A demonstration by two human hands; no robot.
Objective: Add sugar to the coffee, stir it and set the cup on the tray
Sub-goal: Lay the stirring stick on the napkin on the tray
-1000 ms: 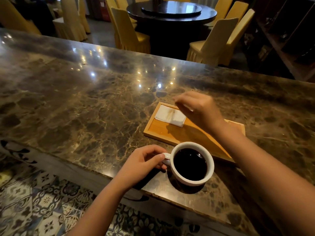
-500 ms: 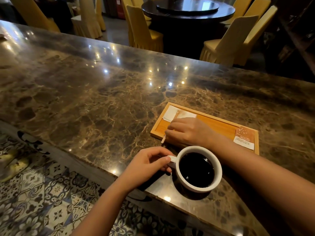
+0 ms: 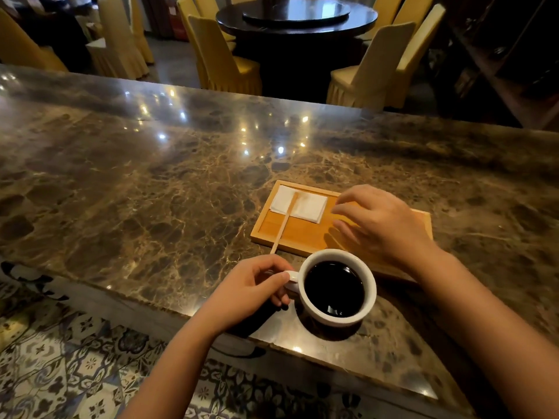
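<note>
A white cup (image 3: 369, 300) full of black coffee stands on the marble counter near its front edge. My left hand (image 3: 251, 293) pinches the cup's handle. Just behind the cup lies a wooden tray (image 3: 290, 232). A white napkin (image 3: 308, 205) rests in the tray's far left corner, and a thin wooden stir stick (image 3: 284, 223) lies across it, its near end poking over the tray's front rim. My right hand (image 3: 381, 222) hovers over the middle of the tray with fingers spread and nothing in it. It hides the tray's right part.
The brown marble counter (image 3: 136, 182) stretches far to the left and back. Its front edge runs diagonally just below the cup, with patterned floor tiles (image 3: 60, 367) beneath. Yellow-covered chairs (image 3: 223, 55) and a dark round table (image 3: 296, 19) stand beyond the counter.
My right hand, which lay over the stir stick by the napkin, has lifted off and moved right, leaving the stick across the napkin. My left hand stays on the cup's handle.
</note>
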